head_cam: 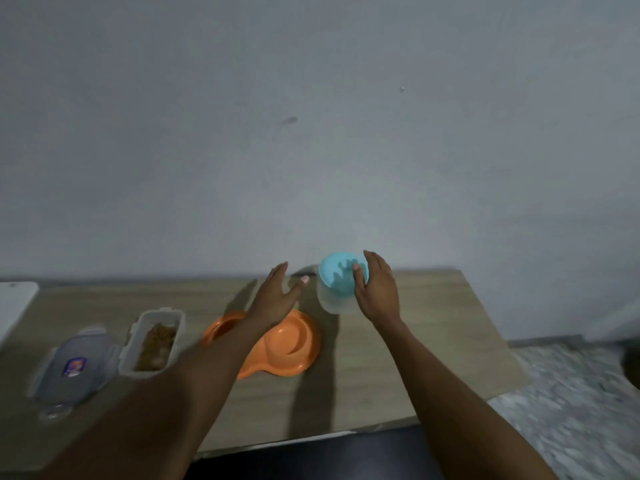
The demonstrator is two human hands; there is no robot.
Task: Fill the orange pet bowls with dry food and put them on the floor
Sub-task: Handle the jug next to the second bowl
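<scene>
Holding brown dry food point(154, 344), the open container point(152, 342) sits beside empty orange bowls point(277, 344); both hands spread.

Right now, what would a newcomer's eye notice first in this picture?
The turquoise-lidded container at the table's back edge, with the right hand on its lid. Next, the orange double pet bowl at centre, empty, partly under the left hand. Left of it stands the open food box.

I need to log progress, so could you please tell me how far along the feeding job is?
Done: the food container stands open, its lid beside it. In hand: the right hand touches the blue-lidded jar; the left hand hovers open. Left: the orange double bowl looks empty and sits on the table, not the floor.
</scene>
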